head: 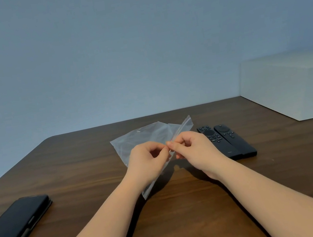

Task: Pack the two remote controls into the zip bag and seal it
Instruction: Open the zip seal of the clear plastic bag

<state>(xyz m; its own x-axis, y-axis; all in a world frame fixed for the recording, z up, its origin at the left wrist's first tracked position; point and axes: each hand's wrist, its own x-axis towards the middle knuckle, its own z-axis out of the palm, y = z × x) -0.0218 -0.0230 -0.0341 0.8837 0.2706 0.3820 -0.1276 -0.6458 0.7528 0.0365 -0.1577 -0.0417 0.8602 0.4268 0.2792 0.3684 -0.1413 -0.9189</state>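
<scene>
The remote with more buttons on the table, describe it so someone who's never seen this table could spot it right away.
On the dark wooden table, look right of the hands, which pinch a clear zip bag. Two black remotes lie there side by side, touching. The one you want is the left remote, nearer the bag; unlike the right remote, it has extra buttons above its round pad.

Clear bag (146,135), black remotes (226,141), dark woodgrain table (188,206).

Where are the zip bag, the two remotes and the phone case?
zip bag (144,136): head view, clear panel.
remote controls (226,141): head view, where they meet.
phone case (15,222): head view, black cover.
</scene>
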